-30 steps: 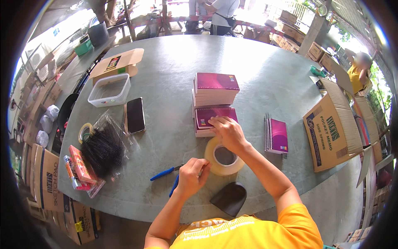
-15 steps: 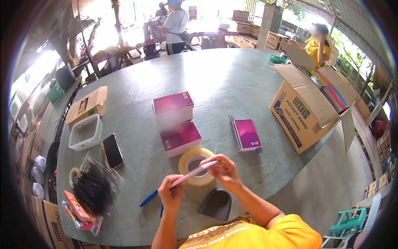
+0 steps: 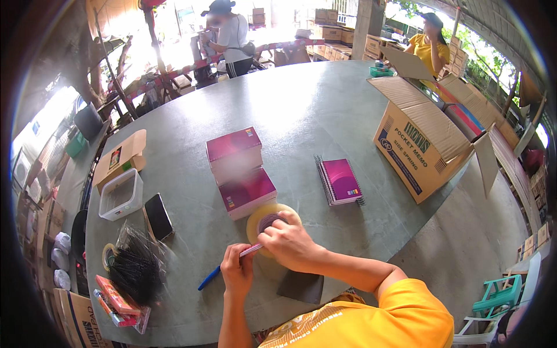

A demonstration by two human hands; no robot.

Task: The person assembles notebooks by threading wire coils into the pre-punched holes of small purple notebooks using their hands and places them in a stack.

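Observation:
My left hand pinches the left end of a thin notepad, seen edge-on with a pinkish-white edge. Over its other end, my right hand is closed with curled fingers, hiding that end. Under and behind the right hand lies a wide roll of clear tape. Just beyond it are two stacks of purple pads. A blue pen-like tool lies left of my left hand. Close to my body, a dark grey flat piece rests on the table. Purple spiral notebooks sit to the right.
An open cardboard box stands at the table's right edge. On the left are a clear plastic tub, a black-topped pad, black spiral wires and red packets. Two people are beyond the table.
My right hand has moved left and down over the notepad, covering more of it. The notepad sits lower. The view has shifted slightly.

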